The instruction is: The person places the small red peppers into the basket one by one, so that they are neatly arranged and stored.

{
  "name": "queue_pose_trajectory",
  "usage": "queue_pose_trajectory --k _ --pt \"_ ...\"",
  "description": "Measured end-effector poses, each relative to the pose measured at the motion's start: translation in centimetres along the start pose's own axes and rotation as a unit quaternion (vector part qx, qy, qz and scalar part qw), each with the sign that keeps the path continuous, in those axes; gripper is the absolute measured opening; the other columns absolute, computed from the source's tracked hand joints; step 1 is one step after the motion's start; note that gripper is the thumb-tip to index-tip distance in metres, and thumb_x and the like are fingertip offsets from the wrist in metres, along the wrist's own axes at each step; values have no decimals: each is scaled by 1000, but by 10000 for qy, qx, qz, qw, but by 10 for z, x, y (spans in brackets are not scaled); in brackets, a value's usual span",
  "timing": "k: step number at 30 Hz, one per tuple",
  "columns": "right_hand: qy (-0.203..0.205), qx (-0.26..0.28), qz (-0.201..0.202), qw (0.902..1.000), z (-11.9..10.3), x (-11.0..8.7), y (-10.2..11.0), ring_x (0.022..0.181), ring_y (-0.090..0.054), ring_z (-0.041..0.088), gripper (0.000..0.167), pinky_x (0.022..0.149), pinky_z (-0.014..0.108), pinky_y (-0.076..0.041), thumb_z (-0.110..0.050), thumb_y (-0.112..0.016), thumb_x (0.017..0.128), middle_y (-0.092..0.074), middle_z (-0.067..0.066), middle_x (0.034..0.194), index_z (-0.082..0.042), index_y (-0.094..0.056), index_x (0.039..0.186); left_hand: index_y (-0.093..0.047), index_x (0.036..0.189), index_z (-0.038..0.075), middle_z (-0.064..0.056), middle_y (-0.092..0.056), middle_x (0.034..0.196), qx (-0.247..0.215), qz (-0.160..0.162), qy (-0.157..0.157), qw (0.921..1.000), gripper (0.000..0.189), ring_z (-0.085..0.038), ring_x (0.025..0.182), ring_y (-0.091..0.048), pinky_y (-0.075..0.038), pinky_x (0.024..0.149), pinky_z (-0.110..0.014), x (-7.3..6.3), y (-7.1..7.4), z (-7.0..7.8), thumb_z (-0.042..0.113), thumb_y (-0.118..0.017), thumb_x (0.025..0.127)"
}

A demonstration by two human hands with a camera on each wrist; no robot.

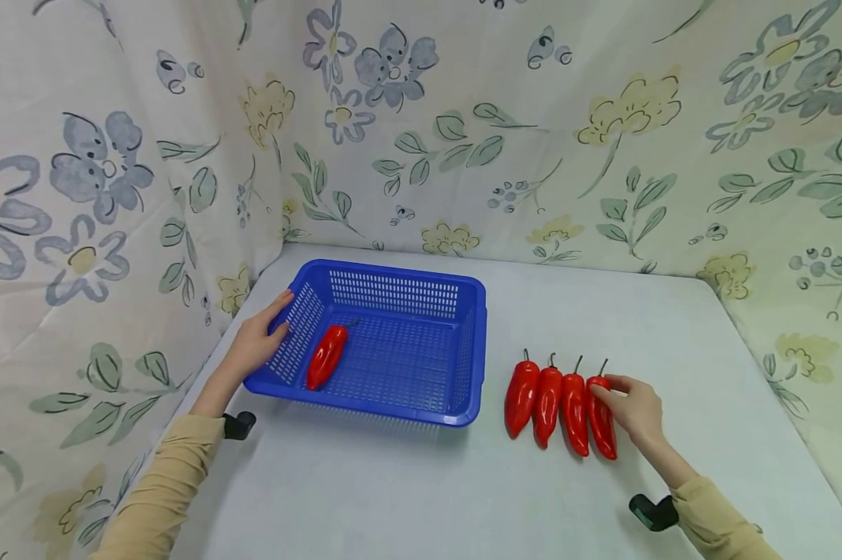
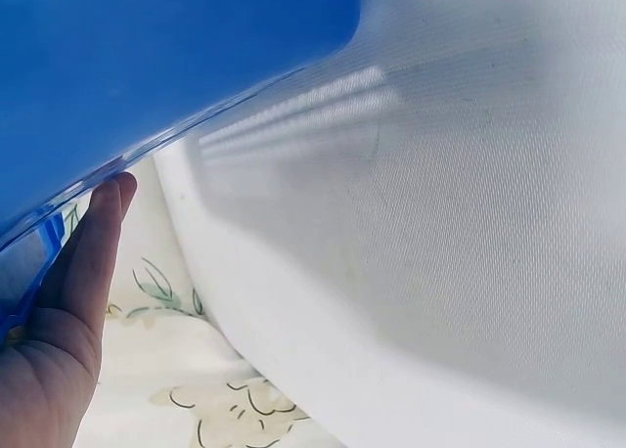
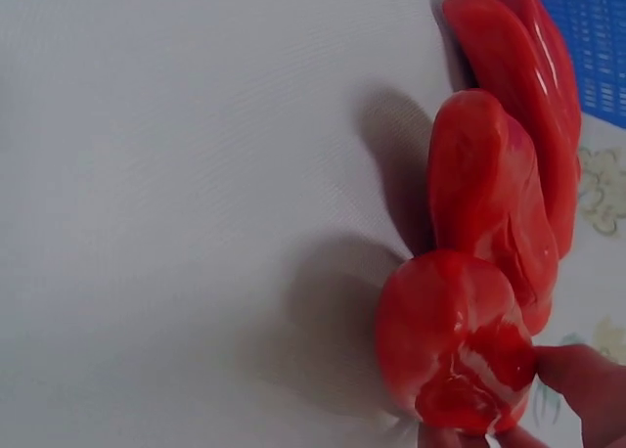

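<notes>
A blue plastic basket [image 1: 393, 416] with slotted walls holds one red chili pepper [image 1: 327, 357] near its left wall. At the basket's left rim, my left hand [image 1: 254, 340] grips the edge; the left wrist view shows straight-looking fingers [image 2: 93, 257] against the basket's side [image 2: 166, 57]. Right of the basket, several red peppers [image 1: 522, 398] lie side by side with stems pointing away. My right hand [image 1: 634, 406] pinches the rightmost pepper [image 1: 602, 428] near its stem end. In the right wrist view, thumb and fingertips [image 3: 577, 370] touch that pepper [image 3: 455, 336], its tip toward the camera.
A white table [image 1: 365, 498] carries everything. Floral cloth [image 1: 462, 155] hangs behind it and at both sides. Black wrist mounts [image 1: 239, 425] show at both sleeves.
</notes>
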State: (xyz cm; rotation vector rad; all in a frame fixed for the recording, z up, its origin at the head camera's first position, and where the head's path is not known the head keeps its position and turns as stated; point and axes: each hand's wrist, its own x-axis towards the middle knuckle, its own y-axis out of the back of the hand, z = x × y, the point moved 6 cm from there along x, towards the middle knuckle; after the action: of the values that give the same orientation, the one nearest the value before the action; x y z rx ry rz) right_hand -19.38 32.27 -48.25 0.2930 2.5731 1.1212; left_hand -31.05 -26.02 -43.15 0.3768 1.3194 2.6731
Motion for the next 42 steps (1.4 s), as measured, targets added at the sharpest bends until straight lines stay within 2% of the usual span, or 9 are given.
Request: queue_pose_trajectory --k 8,13,18,23,30,32,34,37,42 --pt "-39 133 57 9999 0 -2 11 113 -45 46 55 73 34 -57 -28 -54 94 -48 35 130 10 -46 133 -34 147 8 -12 -30 154 7 18 -38 10000 55 -45 135 -35 -30 108 -62 1 -1 0 4 -48 94" --pt "-111 319 191 9992 -3 -3 22 104 -53 40 56 64 22 -52 -30 -52 95 -51 34 129 10 -46 133 -34 147 8 -12 -30 155 4 18 -33 10000 55 -45 136 -34 -30 108 -62 1 -1 1 4 -48 94" --pt "-148 579 169 9981 -9 -4 33 85 -63 22 62 65 20 -55 -37 -51 95 -52 34 127 10 -44 135 -34 147 8 -12 -30 155 -3 15 -32 10000 55 -44 136 -34 -30 108 -62 1 -1 1 4 -48 94" --pt "-122 910 46 9958 -21 -6 40 71 -57 -4 66 69 18 -57 -41 -50 95 -49 33 132 8 -41 138 -35 146 7 -12 -30 154 -10 53 -80 10000 55 -44 136 -34 -30 108 -61 1 0 3 4 -49 94" --pt "-45 1298 -127 9915 -36 -7 46 70 -54 -12 68 69 16 -56 -45 -49 94 -51 29 132 4 -40 141 -35 146 7 -12 -30 154 12 55 -34 10000 54 -44 136 -34 -30 108 -61 1 0 2 4 -49 94" --pt "-21 1405 -185 9899 -41 -8 47 70 -56 -12 69 69 16 -56 -45 -50 94 -58 23 121 4 -39 141 -35 146 6 -13 -31 154 19 64 -28 10000 54 -44 136 -34 -29 108 -61 1 1 2 4 -49 94" --pt "27 1538 -260 9878 -47 -9 49 71 -58 -12 70 70 15 -56 -45 -51 94 -65 7 105 4 -39 141 -35 146 6 -13 -31 154 13 72 -24 10000 54 -44 136 -34 -29 108 -61 1 1 2 3 -49 93" --pt "89 1779 -356 9834 -56 -11 52 72 -60 -12 71 70 15 -56 -45 -52 93 -58 -18 88 4 -37 142 -36 146 7 -13 -31 154 17 78 -28 10000 55 -44 136 -34 -30 108 -61 1 0 1 3 -50 93" --pt "224 1913 -361 9806 -73 -15 57 73 -61 -11 71 70 15 -56 -45 -53 93 -54 -24 83 3 -37 143 -35 146 7 -13 -31 154 32 81 -18 10000 55 -44 135 -35 -30 108 -61 0 0 0 4 -50 93"
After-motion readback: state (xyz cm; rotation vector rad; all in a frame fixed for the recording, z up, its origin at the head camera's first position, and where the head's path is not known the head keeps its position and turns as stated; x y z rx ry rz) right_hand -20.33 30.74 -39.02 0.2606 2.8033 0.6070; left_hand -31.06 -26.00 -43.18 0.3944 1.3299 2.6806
